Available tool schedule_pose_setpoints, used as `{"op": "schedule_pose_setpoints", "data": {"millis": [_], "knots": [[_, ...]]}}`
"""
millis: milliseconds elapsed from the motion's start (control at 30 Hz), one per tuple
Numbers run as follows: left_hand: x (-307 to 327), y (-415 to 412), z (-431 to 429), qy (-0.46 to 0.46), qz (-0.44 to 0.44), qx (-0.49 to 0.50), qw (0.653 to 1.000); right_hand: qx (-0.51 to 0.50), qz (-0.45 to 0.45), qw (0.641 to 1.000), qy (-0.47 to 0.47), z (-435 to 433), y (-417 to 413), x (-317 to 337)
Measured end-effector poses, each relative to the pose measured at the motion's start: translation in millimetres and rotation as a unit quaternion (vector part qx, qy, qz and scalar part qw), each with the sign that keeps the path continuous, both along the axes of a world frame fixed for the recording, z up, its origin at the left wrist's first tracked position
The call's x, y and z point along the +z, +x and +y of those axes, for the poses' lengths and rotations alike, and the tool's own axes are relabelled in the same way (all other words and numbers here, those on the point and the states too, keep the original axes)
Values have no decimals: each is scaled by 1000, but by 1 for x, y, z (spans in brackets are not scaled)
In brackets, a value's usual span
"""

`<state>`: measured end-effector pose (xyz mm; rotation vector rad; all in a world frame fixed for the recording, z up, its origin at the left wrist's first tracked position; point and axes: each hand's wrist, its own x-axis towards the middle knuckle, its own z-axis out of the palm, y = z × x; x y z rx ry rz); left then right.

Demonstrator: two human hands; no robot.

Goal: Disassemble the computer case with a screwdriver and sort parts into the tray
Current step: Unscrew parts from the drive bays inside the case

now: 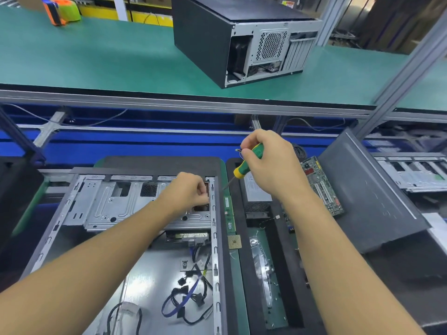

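An open computer case lies flat in front of me, its silver drive cage at the far end and loose cables on its floor. My left hand reaches into the cage's far right corner, fingers curled and pinching at something I cannot make out. My right hand is above the case's right wall, shut on a green and yellow screwdriver whose tip points down-left at that wall. A small screw appears pinched at its fingertips. The black tray to the right holds a power supply, a RAM stick, a CPU and a motherboard.
A removed grey side panel leans at the right over the tray. Another black computer case stands on the green upper shelf, with an orange and green tape dispenser at the far left. A blue conveyor runs behind the work area.
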<state>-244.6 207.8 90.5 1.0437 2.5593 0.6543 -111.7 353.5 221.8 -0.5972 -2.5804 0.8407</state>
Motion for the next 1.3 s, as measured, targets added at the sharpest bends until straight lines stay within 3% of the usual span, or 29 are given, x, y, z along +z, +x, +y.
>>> {"op": "schedule_pose_setpoints", "data": {"millis": [100,167,300,400,600,767,1000,1167,1300], "knots": [[10,3,-11,116,-67,36,990,-15,11,1000,3,7,4,2],[23,19,-7,141,-87,-21,986,-30,20,999,11,14,8,6],[23,84,37,50,-85,-230,968,-65,38,997,30,24,22,13],[-4,133,75,-21,-106,-317,942,-93,60,993,33,29,42,15],[-63,185,118,-137,-113,-364,914,-120,38,992,13,42,84,-7],[-85,189,129,-151,-102,-364,914,-132,20,991,9,49,104,-23],[-50,162,120,-67,-112,-296,946,-129,33,991,-4,46,97,-18],[-11,114,70,111,-147,-115,976,-97,94,991,-16,28,63,-4],[-2,76,10,190,-175,26,966,-74,112,991,-22,1,25,2]]}}
